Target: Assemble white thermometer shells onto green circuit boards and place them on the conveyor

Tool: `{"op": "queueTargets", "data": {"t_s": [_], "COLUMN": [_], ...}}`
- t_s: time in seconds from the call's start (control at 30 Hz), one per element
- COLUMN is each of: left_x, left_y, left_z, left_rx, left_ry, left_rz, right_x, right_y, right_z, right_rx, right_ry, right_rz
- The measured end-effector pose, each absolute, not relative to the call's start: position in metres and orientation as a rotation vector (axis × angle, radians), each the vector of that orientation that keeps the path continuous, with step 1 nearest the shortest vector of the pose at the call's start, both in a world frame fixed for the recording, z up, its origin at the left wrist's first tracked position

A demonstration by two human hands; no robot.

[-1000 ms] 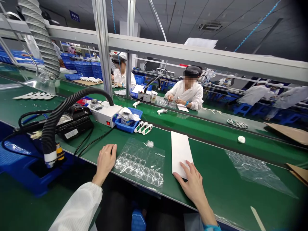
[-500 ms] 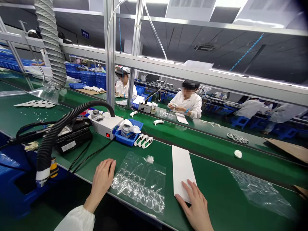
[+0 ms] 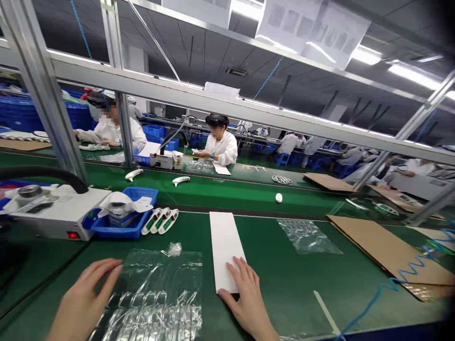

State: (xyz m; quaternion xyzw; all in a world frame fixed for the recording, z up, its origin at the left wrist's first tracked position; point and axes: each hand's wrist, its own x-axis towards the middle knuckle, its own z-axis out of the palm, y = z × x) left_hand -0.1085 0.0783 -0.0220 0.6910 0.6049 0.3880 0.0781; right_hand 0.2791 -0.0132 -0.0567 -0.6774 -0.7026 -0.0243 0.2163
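My right hand (image 3: 245,298) rests with spread fingers on the lower end of a white rectangular board (image 3: 224,246), which lies flat on the green table (image 3: 284,284). At the left edge of a clear plastic bag (image 3: 161,279) is my left hand (image 3: 87,298), its fingers stretched out and nothing gripped in them. Rows of clear pieces show within the bag. A small crumpled clear piece (image 3: 175,249) lies at the bag's top edge.
Beyond the bag are a blue tray (image 3: 122,231), several white parts with green boards (image 3: 159,221) and a white box (image 3: 59,208). Another clear bag (image 3: 309,237), cardboard (image 3: 384,241) and a coiled blue hose (image 3: 377,296) lie right. Two people work across the green belt (image 3: 227,192).
The view has turned right and come closer, bringing cardboard and the blue hose into sight. My right hand stays on the white board; my left hand remains by the bag.
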Motion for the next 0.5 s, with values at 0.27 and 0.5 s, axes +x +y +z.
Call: {"op": "queueTargets", "data": {"t_s": [0.27, 0.5], "left_x": [0.01, 0.045], "left_y": [0.173, 0.202], "left_z": [0.033, 0.021], "left_rx": [2.294, 1.984], "left_ry": [1.608, 1.592], "left_rz": [0.72, 0.646], "right_x": [0.276, 0.268], "right_y": [-0.015, -0.016], "right_z": [-0.058, -0.035], "right_rx": [-1.763, -1.568], "right_ry": [-1.768, -1.674], "right_rz": [-0.114, -0.095]}}
